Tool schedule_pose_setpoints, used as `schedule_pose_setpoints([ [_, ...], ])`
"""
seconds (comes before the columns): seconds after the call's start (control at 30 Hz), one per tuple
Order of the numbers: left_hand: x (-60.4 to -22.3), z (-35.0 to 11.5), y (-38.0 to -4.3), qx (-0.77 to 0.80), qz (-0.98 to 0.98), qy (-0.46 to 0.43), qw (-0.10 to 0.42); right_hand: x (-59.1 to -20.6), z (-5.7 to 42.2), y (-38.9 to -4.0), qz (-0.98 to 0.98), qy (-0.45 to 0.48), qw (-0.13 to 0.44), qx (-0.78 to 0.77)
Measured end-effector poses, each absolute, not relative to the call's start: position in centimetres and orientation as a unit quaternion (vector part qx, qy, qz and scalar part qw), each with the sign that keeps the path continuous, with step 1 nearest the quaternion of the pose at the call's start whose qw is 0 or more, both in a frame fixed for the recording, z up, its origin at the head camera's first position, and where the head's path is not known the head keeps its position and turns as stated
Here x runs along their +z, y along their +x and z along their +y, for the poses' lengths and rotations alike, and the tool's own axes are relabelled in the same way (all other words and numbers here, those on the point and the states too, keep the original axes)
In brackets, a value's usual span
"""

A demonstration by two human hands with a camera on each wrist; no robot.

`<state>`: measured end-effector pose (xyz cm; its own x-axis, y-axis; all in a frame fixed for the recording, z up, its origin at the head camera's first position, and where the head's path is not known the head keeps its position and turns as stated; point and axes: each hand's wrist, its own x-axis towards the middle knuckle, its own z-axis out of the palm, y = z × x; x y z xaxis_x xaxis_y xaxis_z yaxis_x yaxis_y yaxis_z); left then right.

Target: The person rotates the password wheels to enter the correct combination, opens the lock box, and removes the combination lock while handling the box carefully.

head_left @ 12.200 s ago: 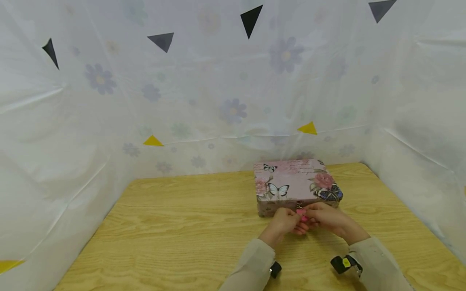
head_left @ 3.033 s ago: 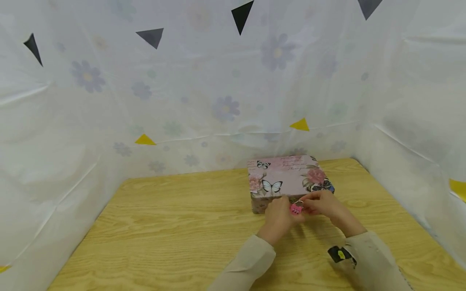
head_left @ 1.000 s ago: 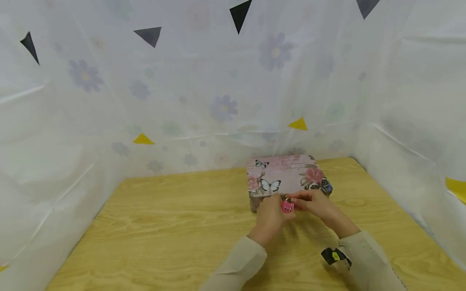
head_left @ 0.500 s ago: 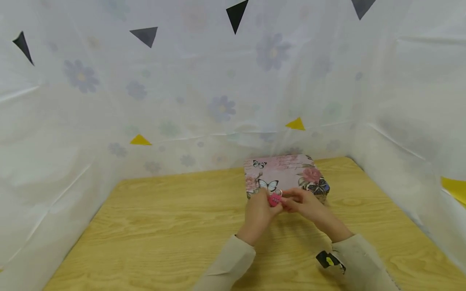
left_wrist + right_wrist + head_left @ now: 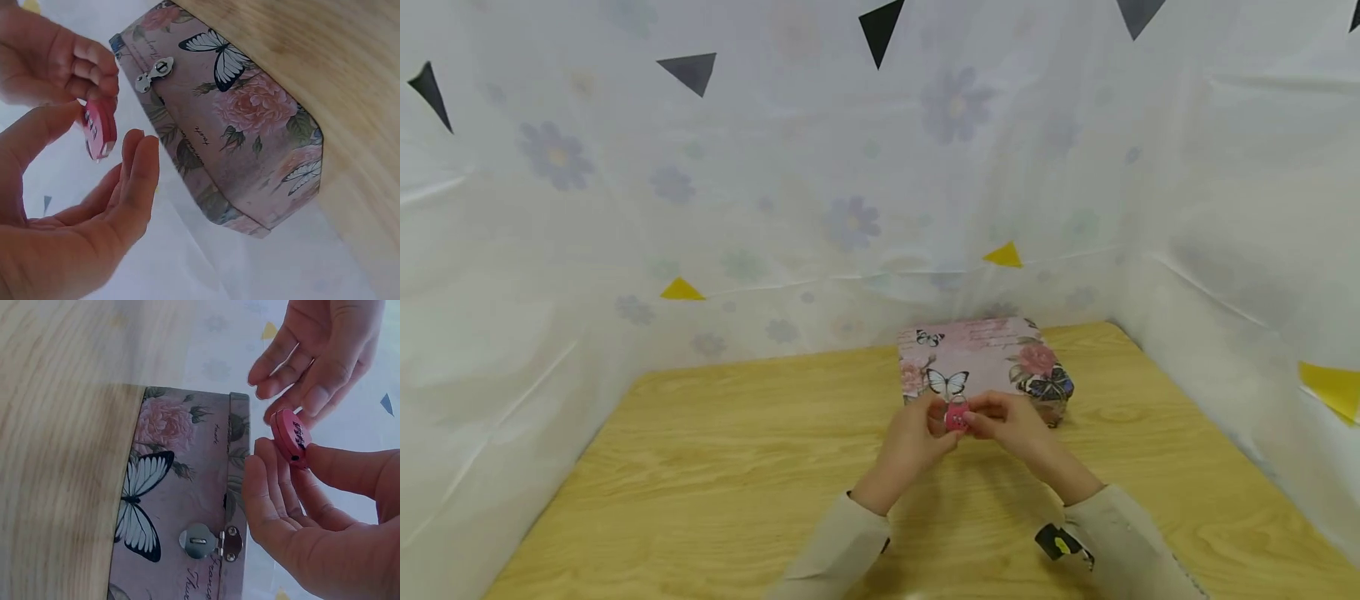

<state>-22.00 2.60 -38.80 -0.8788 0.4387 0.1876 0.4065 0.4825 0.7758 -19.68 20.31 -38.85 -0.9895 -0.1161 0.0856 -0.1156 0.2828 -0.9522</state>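
Note:
A small pink combination padlock [image 5: 957,416] with a metal shackle is held up in front of a pink tin box [image 5: 977,358] printed with roses and butterflies. My right hand [image 5: 1018,429] pinches the padlock body, thumb on its dial face [image 5: 300,434] and fingers behind. On the other side, my left hand [image 5: 906,446] has its fingers spread loosely, with its thumb right at the padlock's edge in the left wrist view. The metal hasp [image 5: 206,540] on the box front carries no padlock.
The box stands on a wood-grain table [image 5: 737,467] near its back edge. Behind hangs a white sheet [image 5: 760,208] with flower prints and triangle stickers, and more sheeting closes off both sides. A black strap [image 5: 1060,543] sits at the right sleeve.
The padlock was at the box's hasp earlier and is now off it. Both hands have moved left with it. The left fingers have loosened, while the right hand has taken the pinch.

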Motion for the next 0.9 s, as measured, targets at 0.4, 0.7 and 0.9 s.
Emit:
schedule_pose_setpoints([
  [0.4,-39.1,-2.1,-21.9,0.508,0.826,0.239,0.047,-39.5,16.3,-20.0,0.772,-0.121,0.025,-0.624],
  [0.7,-39.6,-5.2,-21.7,0.504,0.831,0.225,0.066,-39.8,12.7,-20.6,0.785,-0.131,0.043,-0.604],
  [0.9,-40.2,-6.6,-21.5,0.507,0.834,0.198,0.089,-40.6,10.4,-21.2,0.817,-0.076,0.046,-0.570],
])
